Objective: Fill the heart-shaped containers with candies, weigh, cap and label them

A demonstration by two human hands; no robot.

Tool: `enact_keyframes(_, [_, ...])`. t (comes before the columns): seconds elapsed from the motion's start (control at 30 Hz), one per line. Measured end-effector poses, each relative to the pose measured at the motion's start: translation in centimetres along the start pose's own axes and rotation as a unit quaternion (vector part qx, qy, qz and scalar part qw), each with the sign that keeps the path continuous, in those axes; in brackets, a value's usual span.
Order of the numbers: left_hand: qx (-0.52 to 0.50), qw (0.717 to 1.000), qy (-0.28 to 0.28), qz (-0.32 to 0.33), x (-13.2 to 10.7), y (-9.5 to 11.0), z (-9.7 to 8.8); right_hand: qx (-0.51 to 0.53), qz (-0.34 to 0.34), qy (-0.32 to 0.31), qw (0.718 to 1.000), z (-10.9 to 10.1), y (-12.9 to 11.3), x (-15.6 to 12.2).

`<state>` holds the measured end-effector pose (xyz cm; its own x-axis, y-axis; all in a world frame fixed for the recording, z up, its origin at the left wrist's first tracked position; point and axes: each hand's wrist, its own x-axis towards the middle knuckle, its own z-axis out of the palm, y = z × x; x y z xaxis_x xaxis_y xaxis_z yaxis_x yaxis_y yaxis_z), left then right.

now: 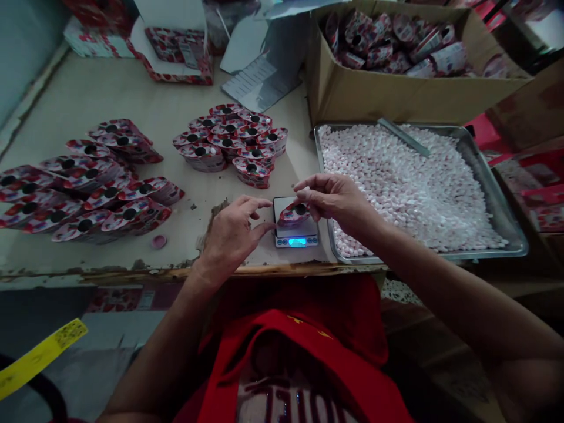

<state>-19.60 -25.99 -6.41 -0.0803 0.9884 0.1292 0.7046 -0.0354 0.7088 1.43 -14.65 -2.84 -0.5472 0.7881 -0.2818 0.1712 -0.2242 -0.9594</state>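
A small digital scale [284,240] with a lit blue display sits near the table's front edge. On its plate stands a small oval container [288,217] with red and pink print and a dark round hole in its top. My right hand [332,200] hovers over that hole, thumb and fingers pinched around what looks like a small whitish candy piece. To the left of the scale, my left hand [233,232] is open, thumb and forefinger spread towards the container. A metal tray [520,238] heaped with small pale candies [409,188] lies right of the scale.
Several similar containers stand grouped at the left [83,226] and behind the scale [227,143]. A metal strip [403,137] rests on the candies. Behind the tray, a cardboard box [396,97] holds more printed containers. A pink cap [158,241] lies near the table edge.
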Motion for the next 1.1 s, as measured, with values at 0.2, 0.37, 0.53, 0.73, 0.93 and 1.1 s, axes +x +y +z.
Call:
enact_keyframes(0.2, [0.038,0.998,0.009,0.052,1.8,2.3,3.4,0.119,0.053,0.046,0.990,-2.5,-1.4,1.8])
enact_keyframes(0.37, [0.143,0.988,-0.046,0.040,2.8,3.5,4.0,0.114,0.076,-0.041,0.990,-1.3,-1.6,6.4])
enact_keyframes(0.53, [0.260,0.964,0.030,-0.042,0.6,-1.4,-3.5,-0.089,-0.047,-0.073,0.992,3.3,-0.3,9.6])
enact_keyframes(0.73, [0.354,0.926,0.089,-0.099,-2.3,-7.9,-9.4,-0.610,-0.168,0.013,0.774,6.7,0.2,10.0])
enact_keyframes(0.93, [0.322,0.925,0.179,-0.088,-3.5,-9.7,-9.3,-0.704,-0.169,-0.008,0.690,7.8,-0.7,10.2])
enact_keyframes(1.1, [0.309,0.913,0.264,-0.045,-3.9,-7.4,-7.7,-0.702,-0.155,-0.020,0.695,4.9,-2.6,5.9])
